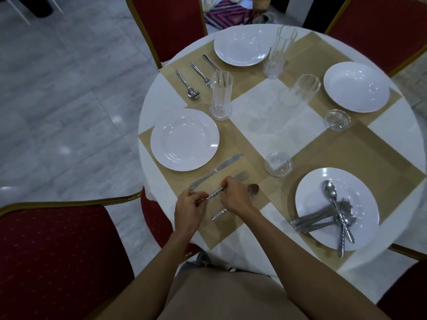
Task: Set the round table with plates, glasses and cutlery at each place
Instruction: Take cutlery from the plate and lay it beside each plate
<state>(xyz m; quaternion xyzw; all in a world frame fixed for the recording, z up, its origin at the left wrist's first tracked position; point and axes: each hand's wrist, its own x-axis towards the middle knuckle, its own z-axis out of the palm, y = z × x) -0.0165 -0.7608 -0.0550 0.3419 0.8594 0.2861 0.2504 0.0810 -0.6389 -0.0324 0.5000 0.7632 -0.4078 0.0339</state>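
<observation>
Here both hands grip one fork (221,189): the left hand (190,203) pinches its handle end, the right hand (233,194) clamps its middle, just above the placemat (245,144), between a knife (215,172) and spoon (250,191), near a plate (184,139) on the table (265,107).

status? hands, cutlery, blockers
Left hand and right hand both grip one fork. Knife, spoon laid. Spare cutlery piled on near plate. No blockers.

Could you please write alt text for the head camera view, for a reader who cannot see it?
Both hands, left and right, hold a fork over a placemat on a round table, between a knife and a spoon. Four white plates are out; the nearest right plate holds spare cutlery.
</observation>
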